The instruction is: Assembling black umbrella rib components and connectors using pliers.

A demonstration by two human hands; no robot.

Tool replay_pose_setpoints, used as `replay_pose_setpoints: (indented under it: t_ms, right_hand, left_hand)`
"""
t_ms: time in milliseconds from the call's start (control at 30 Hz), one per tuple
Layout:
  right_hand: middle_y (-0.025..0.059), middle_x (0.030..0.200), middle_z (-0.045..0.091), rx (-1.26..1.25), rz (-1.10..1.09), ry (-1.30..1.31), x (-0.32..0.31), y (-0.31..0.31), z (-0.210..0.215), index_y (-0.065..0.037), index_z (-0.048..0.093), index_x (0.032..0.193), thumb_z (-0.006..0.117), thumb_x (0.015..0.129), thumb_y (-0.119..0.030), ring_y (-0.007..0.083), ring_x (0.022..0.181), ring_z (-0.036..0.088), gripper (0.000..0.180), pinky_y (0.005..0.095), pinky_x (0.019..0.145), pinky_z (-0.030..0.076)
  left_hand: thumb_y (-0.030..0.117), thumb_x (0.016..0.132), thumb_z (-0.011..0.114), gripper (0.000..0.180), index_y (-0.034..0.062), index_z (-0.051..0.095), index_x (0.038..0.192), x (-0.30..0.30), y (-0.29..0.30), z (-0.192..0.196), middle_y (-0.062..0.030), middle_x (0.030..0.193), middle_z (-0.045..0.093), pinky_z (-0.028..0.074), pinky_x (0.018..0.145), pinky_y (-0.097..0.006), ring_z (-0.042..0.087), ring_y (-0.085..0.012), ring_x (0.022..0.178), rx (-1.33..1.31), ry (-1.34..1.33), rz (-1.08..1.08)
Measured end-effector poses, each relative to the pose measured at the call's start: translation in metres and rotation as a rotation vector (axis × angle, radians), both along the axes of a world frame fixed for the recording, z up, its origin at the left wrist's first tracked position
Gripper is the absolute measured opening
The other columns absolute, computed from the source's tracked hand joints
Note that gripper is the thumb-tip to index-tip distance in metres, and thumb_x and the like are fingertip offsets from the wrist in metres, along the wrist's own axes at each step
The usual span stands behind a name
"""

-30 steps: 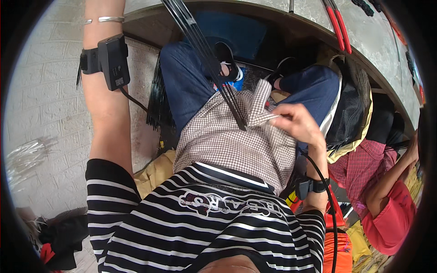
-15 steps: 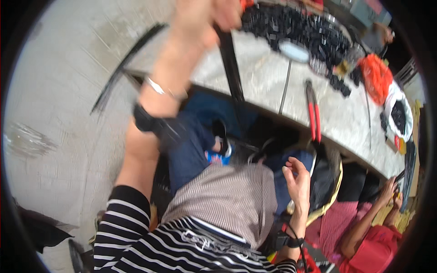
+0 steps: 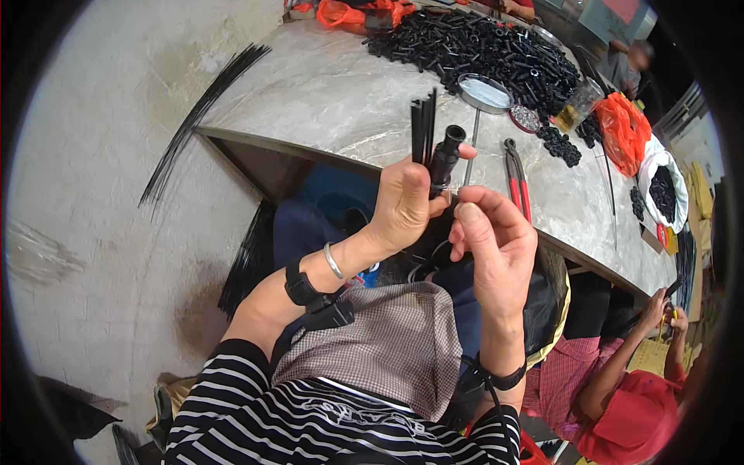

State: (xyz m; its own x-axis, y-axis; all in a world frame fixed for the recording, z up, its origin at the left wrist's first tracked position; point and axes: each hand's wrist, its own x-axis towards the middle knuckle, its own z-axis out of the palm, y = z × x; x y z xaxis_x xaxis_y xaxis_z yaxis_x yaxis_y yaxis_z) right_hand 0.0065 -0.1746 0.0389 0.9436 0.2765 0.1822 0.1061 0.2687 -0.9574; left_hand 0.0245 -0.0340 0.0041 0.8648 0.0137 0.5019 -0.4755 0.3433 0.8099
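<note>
A bundle of thin black rods (image 3: pixel 422 128) and a black tubular part (image 3: pixel 447 155) with an open round end stand upright together in my left hand (image 3: pixel 403 203). Its fingers are wrapped round both. My right hand (image 3: pixel 500 252) is close beside the tubular part, thumb and index fingertip pinched together. Whatever lies in that pinch is too small to make out. Both hands are over the table's front edge, above my lap.
On the grey table (image 3: pixel 333 85) lies a heap of black tubular parts (image 3: pixel 488 54). Nearer are a round dish (image 3: pixel 485 93), a small dish of shiny pieces (image 3: pixel 525 118) and red-handled pliers (image 3: pixel 518 182). Orange (image 3: pixel 622 132) and white bags (image 3: pixel 659 155) stand right. A co-worker in red (image 3: pixel 632 415) sits at right.
My left hand has come back from far over the table toward my body, the black rods in it. My right hand has risen from my lap to meet it.
</note>
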Motion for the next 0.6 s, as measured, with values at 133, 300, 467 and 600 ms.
replay_pose_setpoints:
  t_ms: [133, 300, 467, 600]
  right_hand:
    - [0.0055, 0.084, 0.065, -0.045, 0.057, 0.072, 0.003, 0.000, 0.003, 0.006, 0.061, 0.104, 0.068, 0.086, -0.012, 0.0059, 0.064, 0.058, 0.027, 0.0170, 0.051, 0.046]
    - [0.0045, 0.081, 0.065, -0.138, 0.057, 0.085, 0.001, 0.004, 0.007, 0.006, 0.062, 0.102, 0.070, 0.084, -0.011, 0.0065, 0.063, 0.060, 0.026, 0.0166, 0.052, 0.046]
    - [0.0047, 0.078, 0.066, -0.170, 0.077, 0.125, 0.002, 0.003, 0.009, 0.005, 0.064, 0.097, 0.070, 0.083, -0.009, 0.0064, 0.063, 0.061, 0.020, 0.0169, 0.053, 0.048]
    - [0.0045, 0.076, 0.066, -0.176, 0.067, 0.039, 0.004, 0.005, 0.003, 0.004, 0.064, 0.091, 0.069, 0.083, -0.007, 0.0079, 0.062, 0.062, 0.015, 0.0190, 0.056, 0.049]
  left_hand:
    - [0.067, 0.085, 0.039, 0.077, -0.0005, 0.055, 0.120, 0.000, 0.001, -0.013, 0.0016, 0.079, 0.055, 0.037, 0.052, -0.017, 0.048, -0.0020, 0.067, 0.014, 0.006, 0.084]
    - [0.079, 0.075, 0.033, 0.090, -0.0038, 0.062, 0.098, -0.003, -0.002, -0.018, 0.0053, 0.065, 0.049, 0.039, 0.051, -0.020, 0.046, -0.0019, 0.059, 0.155, 0.001, 0.304]
    - [0.068, 0.085, 0.039, 0.078, 0.0002, 0.056, 0.119, -0.002, 0.007, -0.027, 0.0019, 0.074, 0.055, 0.040, 0.053, -0.020, 0.049, -0.0042, 0.064, 0.217, -0.132, 0.278]
    - [0.066, 0.087, 0.038, 0.076, 0.0001, 0.056, 0.119, -0.004, 0.011, -0.024, 0.0027, 0.073, 0.054, 0.041, 0.052, -0.019, 0.049, -0.0036, 0.063, 0.234, -0.112, 0.224]
